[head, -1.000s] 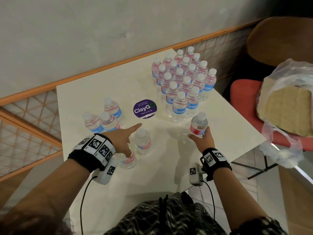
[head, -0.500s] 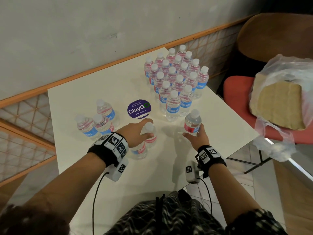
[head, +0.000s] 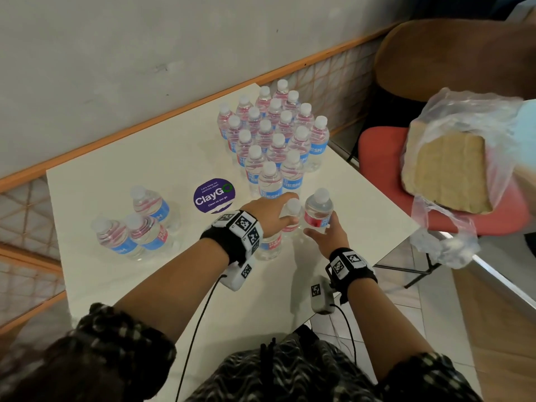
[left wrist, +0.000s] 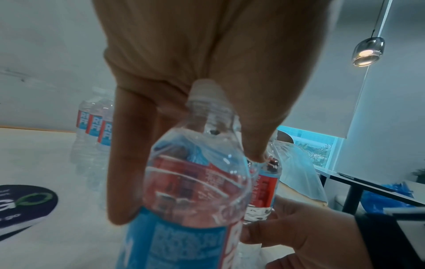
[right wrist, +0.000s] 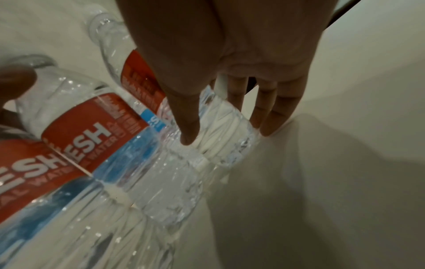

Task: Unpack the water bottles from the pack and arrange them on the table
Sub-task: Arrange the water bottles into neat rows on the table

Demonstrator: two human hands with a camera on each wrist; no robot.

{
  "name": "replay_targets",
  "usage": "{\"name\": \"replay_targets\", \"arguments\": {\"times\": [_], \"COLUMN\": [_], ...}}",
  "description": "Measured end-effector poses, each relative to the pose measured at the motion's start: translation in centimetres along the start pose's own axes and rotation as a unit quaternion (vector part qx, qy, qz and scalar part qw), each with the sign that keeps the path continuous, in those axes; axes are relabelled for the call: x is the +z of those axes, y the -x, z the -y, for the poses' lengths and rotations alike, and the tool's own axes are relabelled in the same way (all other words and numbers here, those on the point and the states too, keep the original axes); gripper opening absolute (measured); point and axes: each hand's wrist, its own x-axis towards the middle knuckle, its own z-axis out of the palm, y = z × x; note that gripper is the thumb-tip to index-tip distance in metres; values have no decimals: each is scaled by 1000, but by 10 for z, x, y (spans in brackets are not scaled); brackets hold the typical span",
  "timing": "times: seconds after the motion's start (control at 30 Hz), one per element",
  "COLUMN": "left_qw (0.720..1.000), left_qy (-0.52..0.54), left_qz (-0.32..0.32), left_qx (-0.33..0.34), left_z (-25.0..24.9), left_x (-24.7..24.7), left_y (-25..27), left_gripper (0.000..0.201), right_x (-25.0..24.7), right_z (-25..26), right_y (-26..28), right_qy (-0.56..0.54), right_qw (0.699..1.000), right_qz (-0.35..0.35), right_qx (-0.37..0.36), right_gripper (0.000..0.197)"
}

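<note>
- clear plastic water bottle with red-blue label [head: 317, 211] stands near the purple round sticker [head: 214, 195], beside the bottle cluster [head: 272, 140].
- right hand [head: 329, 233] grips its lower body; left hand [head: 268, 211] pinches a neighbouring bottle's neck [left wrist: 202, 98].
- likely thin-walled, squashy; hold the ribbed waist.

left hand [head: 268, 211] hides most of 2 bottles [head: 271, 245] under it; sticker [left wrist: 21, 207] cut off by frame edge; labels [right wrist: 69, 145] blurry, pic's smeared
</note>
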Motion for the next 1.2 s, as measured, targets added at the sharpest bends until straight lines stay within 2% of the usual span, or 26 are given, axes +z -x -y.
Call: {"name": "replay_targets", "arguments": {"times": [0.27,0.47,0.63,0.77,0.83,0.93,1.0,1.1,1.2], "left_qw": [999,998,997,995,995,994,993,993,994], "left_qy": [27,26,17,25,27,32,32,34,40], "left_qz": [-6,-26,-45,-47,-42,-38,-40,-36,-39], "left_qx": [-21,-42,-65,-83,-89,-101,-104,-103,-97], "left_z": [-5,-15,-17,-19,-22,-23,-23,-22,-23], "left_x": [-5,-1,5,2,0,-1,0,2,2], "left_y": [-23,-20,-19,-20,-20,-21,-21,-23,-25], "left_gripper": [52,50,51,51,50,49,49,49,48], "right_x": [-27,-32,-34,-30,-26,-22,-23,-28,-28], "right_z": [-20,-23,-18,-10,-4,4,5,-3,-11], "right_y": [-47,-80,-101,-117,-120,-124,-126,-128,-127], "right_qy": [1,27,-31,50,111,137,148,150,120], "right_qw": [1000,999,994,995,992,990,987,981,986], "right_qz": [-20,13,68,55,38,14,34,98,96], "right_qx": [-3,-29,-78,-71,-53,-43,-54,-74,-67], "right_gripper": [71,67,74,74,80,89,90,79,77]}}
